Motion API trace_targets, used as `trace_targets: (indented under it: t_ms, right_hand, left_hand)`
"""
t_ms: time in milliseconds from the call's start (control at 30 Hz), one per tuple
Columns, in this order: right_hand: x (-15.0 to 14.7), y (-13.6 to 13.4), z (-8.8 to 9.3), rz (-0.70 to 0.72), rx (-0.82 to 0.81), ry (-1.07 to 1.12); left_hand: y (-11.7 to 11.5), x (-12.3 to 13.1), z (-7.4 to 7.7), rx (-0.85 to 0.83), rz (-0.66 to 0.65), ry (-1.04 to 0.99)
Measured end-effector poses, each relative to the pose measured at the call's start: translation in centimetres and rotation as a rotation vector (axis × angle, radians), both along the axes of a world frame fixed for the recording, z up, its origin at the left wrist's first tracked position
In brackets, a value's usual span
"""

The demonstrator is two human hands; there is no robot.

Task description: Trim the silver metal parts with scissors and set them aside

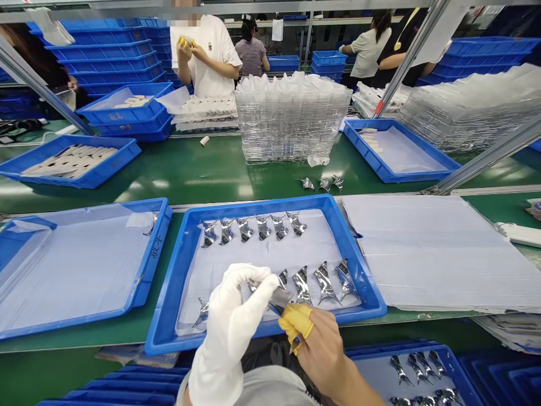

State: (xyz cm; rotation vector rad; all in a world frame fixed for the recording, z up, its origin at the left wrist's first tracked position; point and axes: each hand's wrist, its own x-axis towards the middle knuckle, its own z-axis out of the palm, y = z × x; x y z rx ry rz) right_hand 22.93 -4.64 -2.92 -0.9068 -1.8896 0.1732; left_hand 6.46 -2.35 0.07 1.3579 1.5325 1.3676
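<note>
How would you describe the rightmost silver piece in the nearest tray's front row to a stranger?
Find the blue tray directly before the person, lined with a pale sheet. In its nearer row of silver pieces, take the last on the right, closest to the tray's right wall.

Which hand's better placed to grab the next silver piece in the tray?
Probably left: the gloved left hand is over the tray, by the silver pieces; the right hand sits back at the rim.

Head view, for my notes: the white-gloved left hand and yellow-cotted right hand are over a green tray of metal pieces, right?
That tray is blue, not green, in the head view; the left hand and right hand are over it.
</note>
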Motion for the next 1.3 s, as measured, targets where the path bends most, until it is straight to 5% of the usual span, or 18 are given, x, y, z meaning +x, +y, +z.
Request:
trace_targets:
  t_ms: [200,433,600,733,1033,1167,1300]
  right_hand:
    - [-0.1,0.3,-0.4,0.014,0.053,-0.081]
    - [0.3,0.5,-0.2,-0.057,0.061,-0.026]
    - [0.4,0.4,-0.1,-0.072,0.072,-0.029]
    - [0.3,0.4,-0.2,-0.034,0.065,0.002]
    - [0.2,1.1,-0.5,0.038,-0.318,0.318]
    - [0.2,1.1,-0.5,0.054,-0.430,0.391]
    - [0.3,0.9,0.3,0.122,-0.586,0.493]
  left_hand:
    - [0.8,-0.5,-0.3,0.218,-0.013,0.184]
    - [0.0,-1.3,-0.9,-0.016,0.054,-0.055]
    - [-0.1,-0.9,-1.0,0.089,-0.071,-0.127]
    - [-0.2,-0.6,-1.3,0.214,0.004,-0.030]
    - [-0.9,-0.2,0.7,0.517,-0.149,0.130]
    - [-1.0,-0.2,0.8,0.536,-0.192,0.182]
    - [-0.7,0.2,0.7,0.445,-0.101,0.073]
